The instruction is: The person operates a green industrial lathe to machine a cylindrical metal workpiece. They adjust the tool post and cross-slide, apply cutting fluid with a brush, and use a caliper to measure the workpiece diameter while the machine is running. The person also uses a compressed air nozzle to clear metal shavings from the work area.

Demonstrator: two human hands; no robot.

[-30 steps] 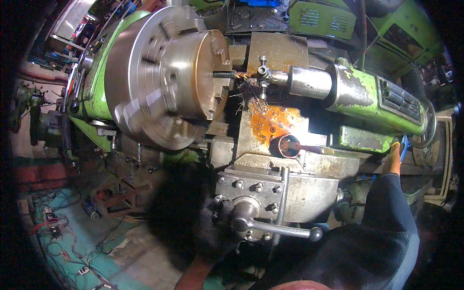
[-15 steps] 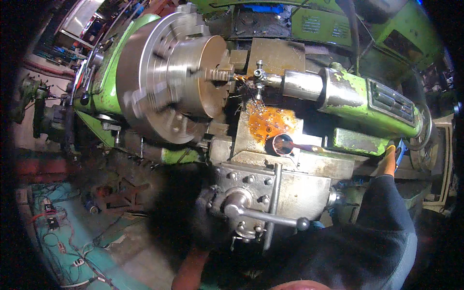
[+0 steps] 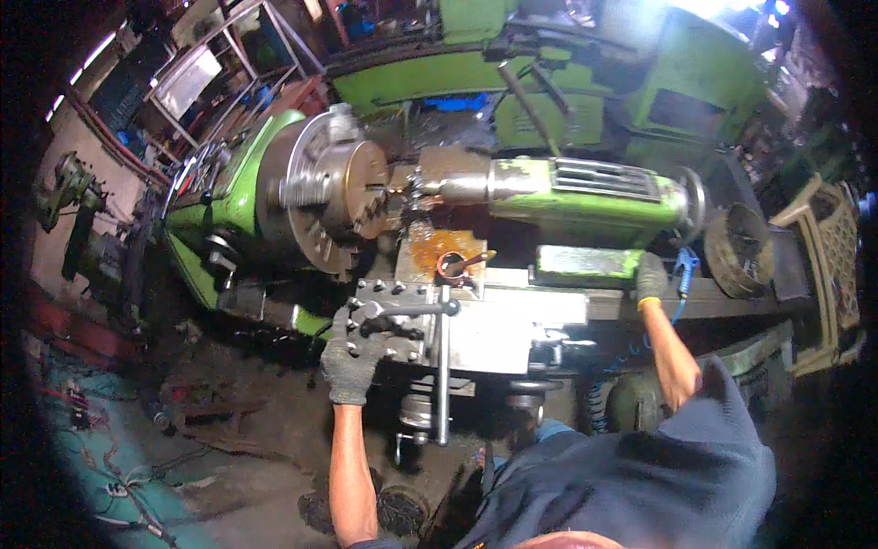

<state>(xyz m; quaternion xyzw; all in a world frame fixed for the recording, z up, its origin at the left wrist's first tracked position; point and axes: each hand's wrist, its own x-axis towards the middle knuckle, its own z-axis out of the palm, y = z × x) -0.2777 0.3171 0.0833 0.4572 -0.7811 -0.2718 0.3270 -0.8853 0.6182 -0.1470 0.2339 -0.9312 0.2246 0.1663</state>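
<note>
My left hand [image 3: 349, 366], in a grey glove, rests against the near left side of a lathe's tool post [image 3: 384, 337], its fingers stretched along the edge. My right hand [image 3: 651, 276], gloved too, lies against the right end of the green tailstock base [image 3: 585, 263]; its fingers look extended, but their tips are hard to make out. A large chuck [image 3: 283, 188], smeared by motion, holds a round metal workpiece [image 3: 352, 188]. Metal shavings [image 3: 418, 194] hang around the drill in front of the tailstock [image 3: 594, 203]. Neither hand holds a loose object.
A cup [image 3: 450, 266] with a handled tool in it stands beside an oily brown patch [image 3: 430, 245]. Long levers stick out from the tool post. A blue air gun [image 3: 684, 267] and a round metal tub [image 3: 737, 249] are right of my right hand. Cables litter the floor at left.
The view has shifted back, so the lathe looks smaller and more of my arms shows. My left hand, dark and blurred before, is clear against the tool post. My right hand shows more fully.
</note>
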